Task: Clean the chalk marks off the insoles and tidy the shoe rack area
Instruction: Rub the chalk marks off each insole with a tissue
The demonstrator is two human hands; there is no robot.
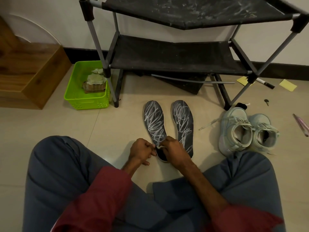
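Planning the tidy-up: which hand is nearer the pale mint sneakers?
Right. The right hand is left of the pale mint sneakers; the left hand is farther left.

Dim corner of a room, tiled floor meeting a pale wall

Beige floor tiles (50, 124) are lying under low, soft light, a black skirting board (284, 68) is running along the off-white wall (66, 14), wooden steps (28, 71) are rising at the left, and a black shoe rack (167, 54) is showing 2 stretched fabric shelves.
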